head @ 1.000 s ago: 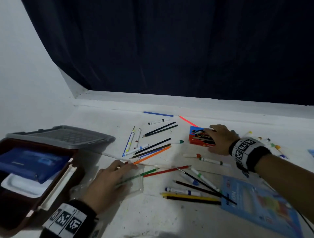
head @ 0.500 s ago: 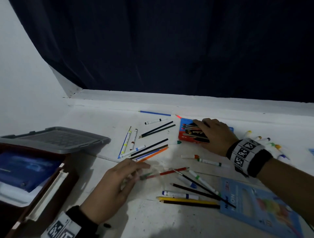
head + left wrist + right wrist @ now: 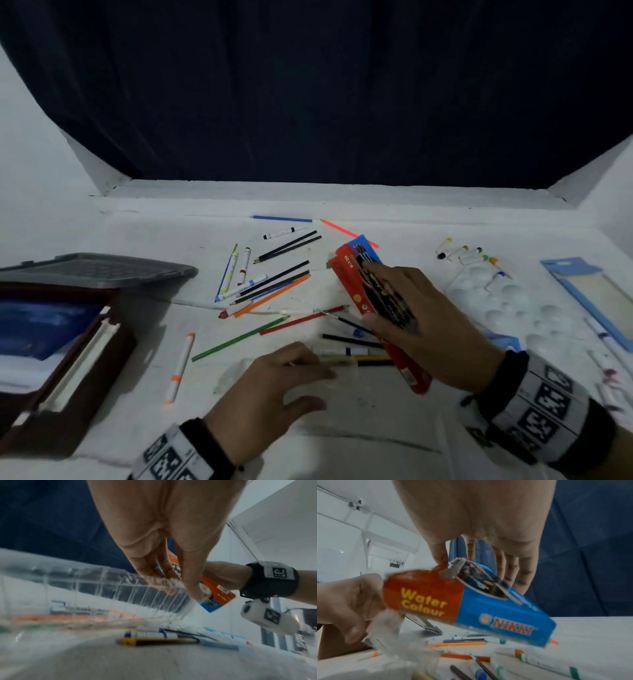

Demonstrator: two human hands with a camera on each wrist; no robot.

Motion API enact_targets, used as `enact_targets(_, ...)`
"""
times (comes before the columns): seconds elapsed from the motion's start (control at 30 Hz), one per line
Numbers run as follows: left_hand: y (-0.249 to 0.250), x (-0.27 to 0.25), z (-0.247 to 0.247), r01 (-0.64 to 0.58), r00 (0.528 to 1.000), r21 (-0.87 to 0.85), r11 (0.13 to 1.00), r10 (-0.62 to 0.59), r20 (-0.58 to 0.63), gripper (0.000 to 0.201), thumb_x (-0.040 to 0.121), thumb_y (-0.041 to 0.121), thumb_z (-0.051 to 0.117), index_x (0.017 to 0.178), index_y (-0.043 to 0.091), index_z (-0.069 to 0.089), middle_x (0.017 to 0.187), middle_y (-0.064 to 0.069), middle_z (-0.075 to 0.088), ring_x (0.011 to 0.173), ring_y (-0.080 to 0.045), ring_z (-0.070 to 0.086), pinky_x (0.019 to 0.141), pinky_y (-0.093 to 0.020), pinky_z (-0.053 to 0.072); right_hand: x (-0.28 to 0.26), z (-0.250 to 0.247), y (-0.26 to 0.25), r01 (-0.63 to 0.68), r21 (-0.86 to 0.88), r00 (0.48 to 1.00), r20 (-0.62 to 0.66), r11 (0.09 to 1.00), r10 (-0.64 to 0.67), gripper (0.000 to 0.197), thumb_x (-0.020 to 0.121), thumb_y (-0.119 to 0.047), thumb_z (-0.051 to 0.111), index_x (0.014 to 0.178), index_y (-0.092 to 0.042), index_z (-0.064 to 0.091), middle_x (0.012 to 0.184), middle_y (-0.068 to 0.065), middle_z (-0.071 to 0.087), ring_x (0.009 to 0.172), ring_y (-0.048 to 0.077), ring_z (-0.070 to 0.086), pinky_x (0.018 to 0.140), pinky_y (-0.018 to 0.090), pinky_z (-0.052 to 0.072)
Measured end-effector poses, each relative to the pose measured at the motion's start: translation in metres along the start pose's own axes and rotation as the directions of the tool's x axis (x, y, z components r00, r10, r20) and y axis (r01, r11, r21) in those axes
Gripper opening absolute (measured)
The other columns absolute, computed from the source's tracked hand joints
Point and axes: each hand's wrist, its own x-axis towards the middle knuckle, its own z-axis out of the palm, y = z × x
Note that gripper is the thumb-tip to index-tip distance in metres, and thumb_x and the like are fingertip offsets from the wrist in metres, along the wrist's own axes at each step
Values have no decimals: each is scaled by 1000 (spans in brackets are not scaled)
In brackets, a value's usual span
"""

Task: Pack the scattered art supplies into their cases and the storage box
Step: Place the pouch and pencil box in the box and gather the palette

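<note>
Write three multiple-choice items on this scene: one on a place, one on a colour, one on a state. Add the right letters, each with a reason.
1. Where is the open dark-red storage box?
A. at the table's left edge
B. by the right wall
C. under the curtain

2. What colours is the cardboard watercolour carton?
A. green and white
B. red and blue
C. all black

3. What is the right hand doing?
A. lying flat on the table
B. gripping the carton
C. pinching a marker

Answers:
1 A: in the head view it lies far left.
2 B: the right wrist view shows a red half and a blue half.
3 B: its fingers wrap around the carton, which is raised above the pencils.
</note>
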Motion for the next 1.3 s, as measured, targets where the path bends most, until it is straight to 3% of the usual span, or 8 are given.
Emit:
enact_targets(0.13,11,-14,25,28,999,-22,999,-27,39,34,94,45,61,122,29,68,116,15,57,106,3,57,90,-15,45,-27,4,5,-41,-149,987,150,988,63,56,93,-65,36,142,-64,8,147,-11,26,125,16,44,99,39,47)
enact_targets(0.37,-25,-62,8,258,963,353,899,-268,-20,42,88,52,51,127,37,59,133,5,57,121,-21,55,91,-42,53,-46,14,0,-7,-277,956,278,961,87,55,94,-65,26,141,-66,-5,150,-5,25,126,25,42,101,43,44)
enact_targets(0.53,-21,-66,2,286,955,262,922,-296,1,57,92,51,30,129,23,63,129,6,62,120,-15,55,102,-9,31,-33,35,-10,4,-406,882,431,914,188,45,95,-66,23,139,-55,30,137,3,29,113,30,50,94,42,48)
enact_targets(0.77,-4,-55,2,358,933,98,928,-360,-4,40,98,12,51,134,27,58,128,22,53,115,6,49,92,3,31,-13,42,-24,134,-489,843,513,862,160,31,103,-31,33,105,-13,58,98,5,49,84,20,50,71,32,40)
enact_targets(0.87,-10,-57,2,383,923,50,923,-384,31,43,99,6,47,135,25,57,134,19,55,121,6,49,96,-2,35,-10,36,-20,257,-575,842,528,777,113,46,93,-24,52,137,-23,39,132,13,40,113,28,48,88,41,48)
enact_targets(0.97,-14,-57,3,374,927,3,927,-374,41,42,99,6,47,135,24,58,135,19,55,124,5,49,98,-5,38,-10,39,-15,515,-560,740,673,649,-5,95,86,-14,68,151,-43,5,160,11,2,147,36,3,110,57,29)
enact_targets(1.07,-14,-55,6,351,936,-35,936,-350,22,41,98,5,49,133,23,60,132,17,58,120,9,50,94,-4,40,-7,48,-9,628,-518,655,755,581,-34,106,83,-12,72,151,-47,-1,160,3,-24,145,32,-25,113,65,15)
enact_targets(1.3,-17,-54,5,341,940,-142,929,-341,29,37,102,15,48,135,28,57,132,20,57,122,10,49,101,-13,42,2,45,-21,624,-509,666,743,592,-63,91,82,-23,74,152,-27,16,164,3,-4,149,24,-16,115,66,8)
